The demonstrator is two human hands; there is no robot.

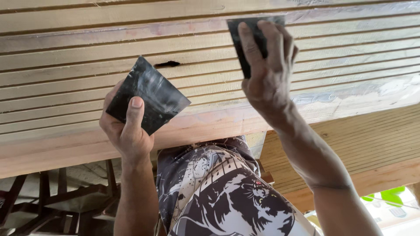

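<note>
My left hand [127, 126] grips a square black flexible scraper [151, 92] smeared with pale filler, held just below a ribbed wooden panel [78, 57]. A small dark hole [167, 64] in the panel sits just above that scraper. My right hand [267, 70] presses a second black scraper [247, 37] flat against the grooved wood higher up and to the right, with the fingers spread over its back. Pale filler streaks [350, 89] show on the panel's lower right part.
A plain wooden edge board [65, 150] runs along the panel's lower side. Another ribbed panel [363, 140] lies to the right. My patterned black-and-white shirt [218, 192] shows below. Dark wooden chair frames [61, 196] stand at lower left.
</note>
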